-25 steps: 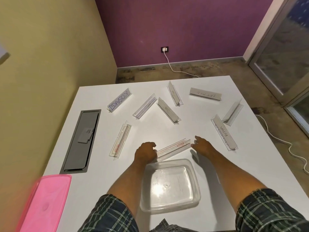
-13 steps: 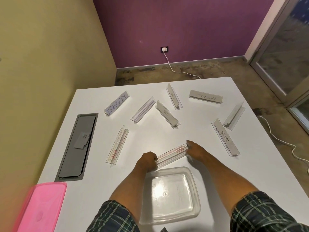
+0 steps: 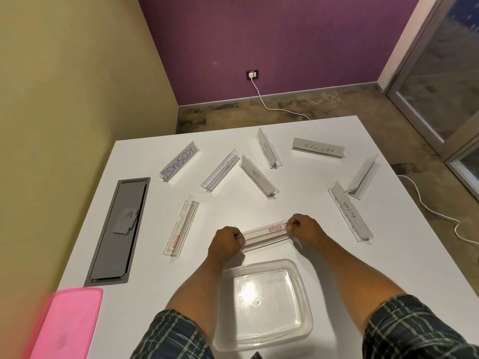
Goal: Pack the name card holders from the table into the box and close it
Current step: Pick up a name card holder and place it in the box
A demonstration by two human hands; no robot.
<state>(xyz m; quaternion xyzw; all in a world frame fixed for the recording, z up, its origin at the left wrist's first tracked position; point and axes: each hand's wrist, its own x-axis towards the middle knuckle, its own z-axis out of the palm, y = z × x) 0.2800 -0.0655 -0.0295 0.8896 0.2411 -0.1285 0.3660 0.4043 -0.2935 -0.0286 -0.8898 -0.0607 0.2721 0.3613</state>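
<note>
Head view: white table (image 3: 337,260), purple wall (image 3: 285,47), concrete floor (image 3: 324,104).

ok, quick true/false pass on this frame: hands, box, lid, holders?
1. Both hands grip one clear plastic name card holder by its ends: left hand, right hand. True.
2. The clear plastic box already holds two holders. False: nothing is in it.
3. The pink plastic lid sits on the box. False: it lies apart, at the white table's near left corner.
4. The holder marked KOSAKSI lies on the table, untouched. True.
</note>
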